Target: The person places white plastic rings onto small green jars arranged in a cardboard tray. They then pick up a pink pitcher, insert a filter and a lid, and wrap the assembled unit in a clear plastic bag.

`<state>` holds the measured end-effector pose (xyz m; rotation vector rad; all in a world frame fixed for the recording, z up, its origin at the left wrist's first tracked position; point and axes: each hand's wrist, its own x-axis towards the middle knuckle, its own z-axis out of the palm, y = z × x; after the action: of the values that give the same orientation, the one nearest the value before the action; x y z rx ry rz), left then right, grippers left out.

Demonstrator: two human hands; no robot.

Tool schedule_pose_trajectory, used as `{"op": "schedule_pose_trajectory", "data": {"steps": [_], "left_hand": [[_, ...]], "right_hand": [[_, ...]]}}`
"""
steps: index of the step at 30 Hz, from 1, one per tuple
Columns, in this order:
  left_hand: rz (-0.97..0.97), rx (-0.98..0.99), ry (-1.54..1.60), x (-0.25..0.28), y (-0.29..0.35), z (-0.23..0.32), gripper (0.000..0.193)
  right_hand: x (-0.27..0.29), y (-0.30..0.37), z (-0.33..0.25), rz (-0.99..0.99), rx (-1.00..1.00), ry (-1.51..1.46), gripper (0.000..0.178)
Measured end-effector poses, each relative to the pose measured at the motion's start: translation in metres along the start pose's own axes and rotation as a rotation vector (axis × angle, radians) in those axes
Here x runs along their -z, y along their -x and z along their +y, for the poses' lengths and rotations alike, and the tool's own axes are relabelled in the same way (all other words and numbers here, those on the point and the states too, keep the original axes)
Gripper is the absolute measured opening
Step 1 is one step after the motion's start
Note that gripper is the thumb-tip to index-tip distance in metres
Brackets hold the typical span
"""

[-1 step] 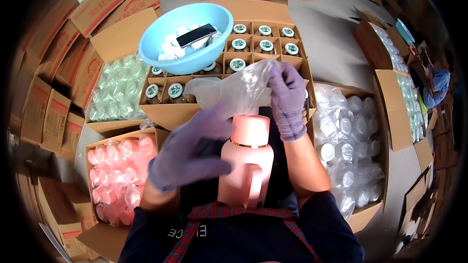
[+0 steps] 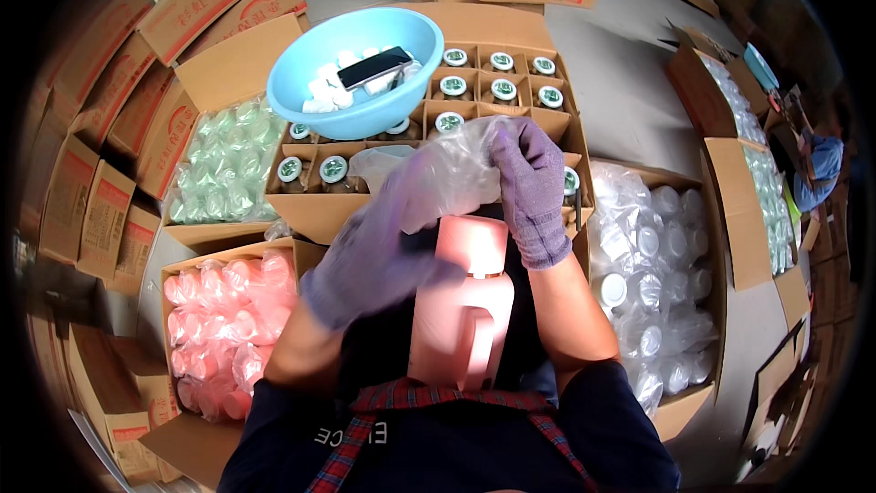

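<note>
A clear plastic bag (image 2: 461, 169) hangs crumpled above a pink bottle (image 2: 456, 338) with a side handle and a pink cap (image 2: 472, 245). My right hand (image 2: 532, 192), in a purple-grey knit glove, pinches the bag's upper right corner. At the bag's left side is my gloved left hand (image 2: 383, 265), blurred by motion. Its thumb stands apart from its fingers, close to the bottle's neck, and the fingertips overlap the bag. Whether they touch it I cannot tell. The bottle stands upright close against my apron, with no hand around it.
Ahead is a divided carton (image 2: 315, 210) of bottles with green-and-white tops; a blue basin (image 2: 360, 123) on it holds white pieces and a phone (image 2: 374, 68). Bagged pink cups (image 2: 219, 310), green cups (image 2: 224, 164) and clear cups (image 2: 650, 274) fill cartons around me. A person (image 2: 817, 169) is far right.
My left hand has moved up and right, closer to the bag and the bottle's neck. The bag has drawn in and hangs more upright; my right hand keeps its pinch.
</note>
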<state>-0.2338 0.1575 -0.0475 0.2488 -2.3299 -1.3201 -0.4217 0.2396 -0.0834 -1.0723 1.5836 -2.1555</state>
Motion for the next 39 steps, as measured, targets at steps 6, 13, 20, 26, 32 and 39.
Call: {"op": "schedule_pose_trajectory", "data": {"steps": [6, 13, 20, 26, 32, 39], "left_hand": [[0.462, -0.069, -0.275, 0.009, -0.067, -0.078, 0.077], [0.513, 0.092, 0.501, -0.008, -0.059, -0.128, 0.037], [-0.042, 0.197, 0.875, -0.016, 0.051, -0.121, 0.010], [-0.156, 0.149, 0.120, -0.009, 0.079, -0.081, 0.004], [-0.073, 0.116, -0.067, -0.027, 0.115, -0.063, 0.008], [-0.100, -0.552, -0.019, -0.036, 0.145, -0.068, 0.023]], "right_hand": [[0.016, 0.013, -0.050, -0.407, -0.236, -0.508, 0.020], [0.091, 0.000, 0.066, -0.246, -0.077, 0.574, 0.033], [0.078, 0.108, 0.052, -0.230, -0.258, -0.071, 0.039], [0.090, 0.145, 0.044, -0.332, -0.272, -0.053, 0.041], [0.090, 0.182, -0.004, -0.557, -0.276, 0.356, 0.013], [0.077, 0.172, -0.037, -0.924, 0.080, 0.491, 0.018]]}}
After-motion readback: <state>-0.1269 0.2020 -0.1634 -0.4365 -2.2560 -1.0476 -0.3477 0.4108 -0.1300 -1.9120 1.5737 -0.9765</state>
